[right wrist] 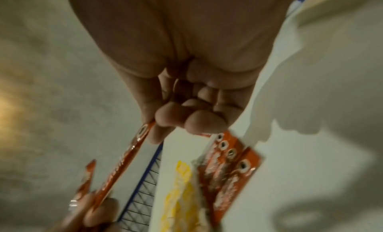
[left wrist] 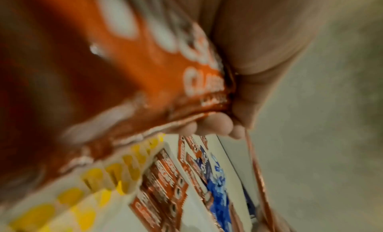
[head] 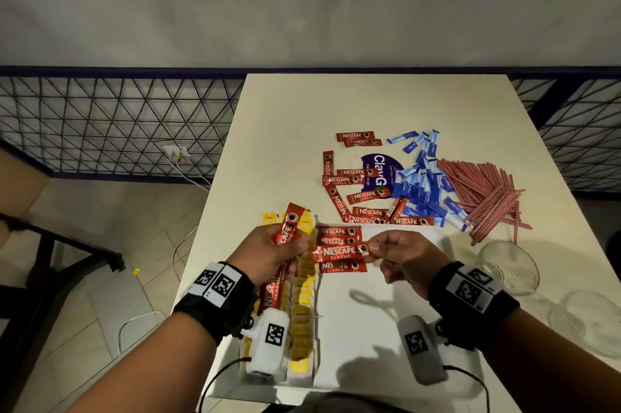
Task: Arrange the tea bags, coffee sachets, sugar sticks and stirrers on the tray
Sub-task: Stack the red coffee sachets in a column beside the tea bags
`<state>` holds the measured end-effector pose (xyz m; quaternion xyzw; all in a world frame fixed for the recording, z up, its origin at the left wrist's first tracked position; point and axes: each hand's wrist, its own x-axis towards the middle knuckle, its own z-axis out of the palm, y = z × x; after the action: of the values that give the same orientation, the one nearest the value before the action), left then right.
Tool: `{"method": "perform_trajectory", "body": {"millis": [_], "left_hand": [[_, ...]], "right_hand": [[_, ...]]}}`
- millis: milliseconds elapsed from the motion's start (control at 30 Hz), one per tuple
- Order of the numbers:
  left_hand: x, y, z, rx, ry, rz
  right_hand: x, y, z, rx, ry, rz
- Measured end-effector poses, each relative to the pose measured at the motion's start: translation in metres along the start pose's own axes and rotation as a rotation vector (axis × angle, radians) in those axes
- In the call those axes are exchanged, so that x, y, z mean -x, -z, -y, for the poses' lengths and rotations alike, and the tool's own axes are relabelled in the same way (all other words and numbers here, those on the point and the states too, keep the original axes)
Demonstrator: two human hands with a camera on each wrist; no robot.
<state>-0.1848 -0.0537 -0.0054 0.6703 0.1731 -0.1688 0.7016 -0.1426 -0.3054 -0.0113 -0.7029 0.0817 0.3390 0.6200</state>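
My left hand (head: 295, 246) grips red coffee sachets (head: 289, 223) held lengthwise, one end above the fist and one (head: 275, 291) below it; they fill the left wrist view as a blurred coffee sachet (left wrist: 124, 63). My right hand (head: 373, 248) pinches the right end of another coffee sachet (head: 338, 253), also in the right wrist view (right wrist: 128, 156). It hangs level over the white tray (head: 369, 328), and its left end reaches my left fingers. Yellow tea bags (head: 302, 305) fill the tray's left column. Beside them lie stacked coffee sachets (head: 339, 233).
Loose on the table beyond the tray lie more coffee sachets (head: 353, 179), a purple packet (head: 377, 170), blue sugar sticks (head: 423, 185) and a heap of red stirrers (head: 484, 192). Two glass bowls (head: 510, 266) (head: 591, 318) stand at the right. The table's left edge is close to the tray.
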Motion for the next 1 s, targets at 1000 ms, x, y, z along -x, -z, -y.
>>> {"method": "perform_trajectory", "body": {"millis": [1000], "left_hand": [[0.012,0.032,0.021,-0.019,-0.027,-0.148]], "right_hand": [[-0.042,-0.029,-0.047,0.817,-0.305,-0.251]]}}
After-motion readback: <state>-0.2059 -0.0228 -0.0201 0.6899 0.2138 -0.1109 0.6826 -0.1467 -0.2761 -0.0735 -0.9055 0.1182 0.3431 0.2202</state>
